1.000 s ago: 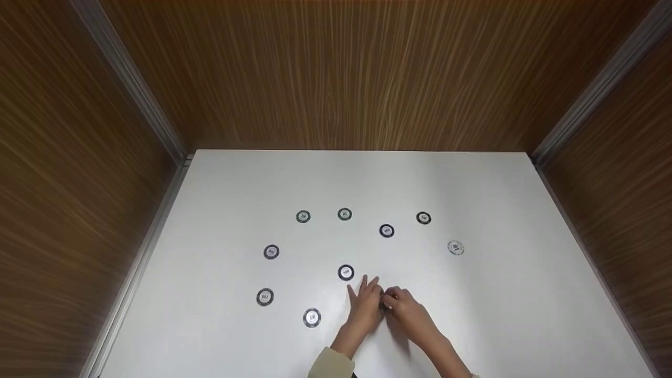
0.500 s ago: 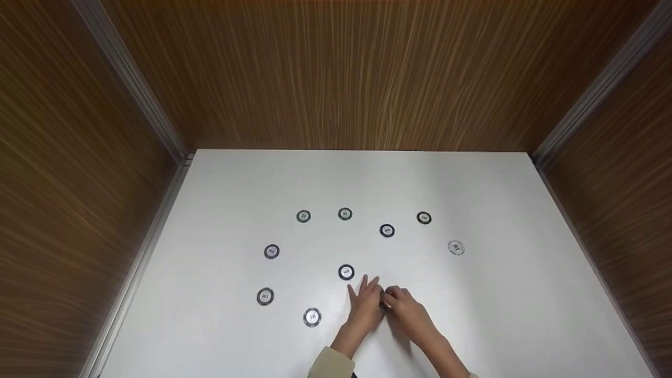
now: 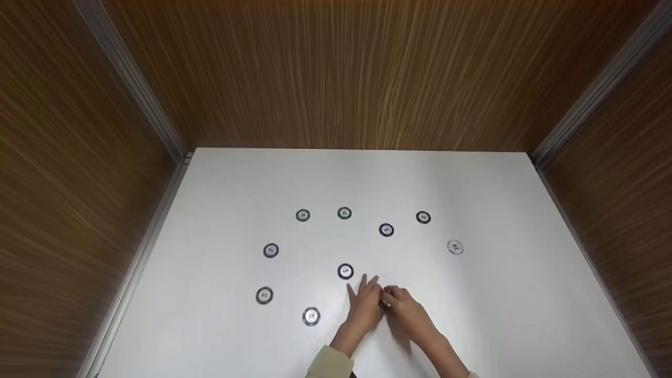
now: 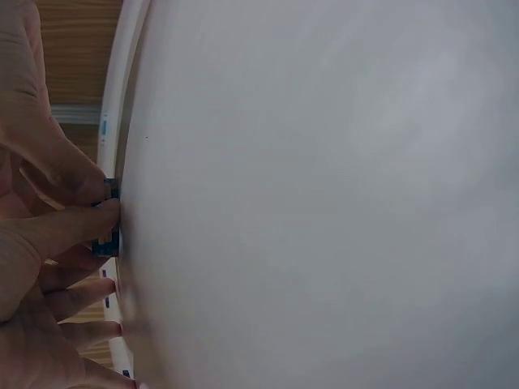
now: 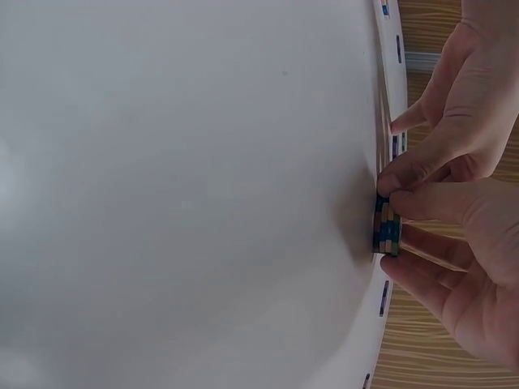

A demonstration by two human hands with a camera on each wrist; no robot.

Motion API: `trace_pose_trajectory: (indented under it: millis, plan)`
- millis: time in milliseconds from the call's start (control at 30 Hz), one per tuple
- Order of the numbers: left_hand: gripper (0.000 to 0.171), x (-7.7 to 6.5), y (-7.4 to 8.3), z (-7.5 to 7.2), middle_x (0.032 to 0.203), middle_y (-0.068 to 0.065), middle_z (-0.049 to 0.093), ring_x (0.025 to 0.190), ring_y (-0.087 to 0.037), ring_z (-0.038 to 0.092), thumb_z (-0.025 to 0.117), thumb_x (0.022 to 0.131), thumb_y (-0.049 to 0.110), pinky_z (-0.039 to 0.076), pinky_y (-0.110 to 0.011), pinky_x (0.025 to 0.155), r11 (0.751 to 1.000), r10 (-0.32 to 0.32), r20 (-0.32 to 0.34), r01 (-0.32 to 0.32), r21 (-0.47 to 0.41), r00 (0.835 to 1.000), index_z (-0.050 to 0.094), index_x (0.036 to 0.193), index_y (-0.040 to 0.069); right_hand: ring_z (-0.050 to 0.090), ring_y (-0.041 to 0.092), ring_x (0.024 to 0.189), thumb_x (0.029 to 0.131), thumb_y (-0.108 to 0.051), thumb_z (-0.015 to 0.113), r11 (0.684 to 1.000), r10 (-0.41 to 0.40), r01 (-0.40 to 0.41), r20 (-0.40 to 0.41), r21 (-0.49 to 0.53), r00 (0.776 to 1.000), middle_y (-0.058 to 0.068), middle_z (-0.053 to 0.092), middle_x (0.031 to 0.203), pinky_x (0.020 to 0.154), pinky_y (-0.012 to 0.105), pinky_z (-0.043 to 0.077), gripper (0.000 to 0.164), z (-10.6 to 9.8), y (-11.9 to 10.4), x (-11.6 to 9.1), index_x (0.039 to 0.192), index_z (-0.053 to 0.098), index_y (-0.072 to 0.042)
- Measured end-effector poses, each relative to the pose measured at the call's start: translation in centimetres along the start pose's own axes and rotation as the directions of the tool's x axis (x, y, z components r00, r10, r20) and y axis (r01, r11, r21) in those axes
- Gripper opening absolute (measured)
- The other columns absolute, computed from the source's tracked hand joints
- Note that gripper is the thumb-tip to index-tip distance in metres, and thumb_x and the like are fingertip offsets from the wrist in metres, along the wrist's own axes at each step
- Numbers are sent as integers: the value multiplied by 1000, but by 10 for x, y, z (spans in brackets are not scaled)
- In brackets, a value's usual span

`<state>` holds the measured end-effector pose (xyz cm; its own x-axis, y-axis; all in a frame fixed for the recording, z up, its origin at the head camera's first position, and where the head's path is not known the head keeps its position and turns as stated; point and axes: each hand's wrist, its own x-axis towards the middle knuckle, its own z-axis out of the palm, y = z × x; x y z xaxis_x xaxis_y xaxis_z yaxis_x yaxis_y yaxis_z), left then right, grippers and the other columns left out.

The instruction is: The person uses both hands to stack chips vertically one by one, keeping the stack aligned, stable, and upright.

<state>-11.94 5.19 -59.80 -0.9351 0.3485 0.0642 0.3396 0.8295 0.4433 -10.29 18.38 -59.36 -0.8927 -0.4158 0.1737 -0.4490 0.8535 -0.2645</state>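
Note:
Between both hands a short stack of poker chips stands on the table, its edges striped in blue, green and tan in the right wrist view. The left hand grips one side of the stack with its thumb; several of its other fingers spread out over the table. From the opposite side the right hand holds the stack, its thumb against the edge. In the left wrist view the same chip stack shows partly behind the thumbs. The head view leaves it mostly hidden by fingers. A dark-rimmed chip lies flat just beyond the left fingertips.
Several single chips lie spread over the white table, among them one marked 10, a green-rimmed chip and a pale chip at right. Wooden panels enclose the table at the back and sides.

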Motion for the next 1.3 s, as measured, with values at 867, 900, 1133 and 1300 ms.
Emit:
trace_pose_trajectory:
  millis: [867, 900, 1133, 1300]
  plan:
    - [30, -1, -1, 2, 126, -11, 52, 123, -35, 39, 75, 73, 14, 29, -66, 92, 1000, 14, -32, -13, 17, 999, 60, 98, 6, 58, 21, 95, 74, 0, 71, 1000, 0, 0, -15, 10, 1000, 5, 58, 106, 79, 27, 50, 35, 1, 1, 2, 106, 64, -11]
    - [30, -1, -1, 2, 125, -11, 53, 122, -35, 39, 75, 73, 14, 30, -66, 91, 999, 20, -39, -19, 28, 999, 60, 97, 6, 58, 21, 95, 74, 0, 71, 1000, 7, -7, -9, 14, 1000, 5, 58, 107, 80, 27, 50, 34, 2, 1, 2, 106, 64, -12]
    - [34, -1, -2, 4, 124, -11, 53, 121, -35, 41, 76, 72, 14, 31, -65, 90, 998, 32, -62, -29, 52, 998, 59, 100, 4, 57, 23, 100, 75, -2, 71, 999, 25, -26, 18, 29, 1000, 7, 57, 111, 83, 29, 49, 37, -1, 2, 2, 110, 63, -11]
    - [40, 0, -1, 3, 126, -10, 52, 122, -34, 40, 77, 72, 19, 30, -65, 91, 999, 19, -33, -18, 46, 999, 59, 104, 3, 55, 25, 105, 76, -6, 71, 992, 73, -75, 22, 98, 997, 7, 56, 115, 86, 34, 48, 33, -11, 4, 5, 107, 64, -15]
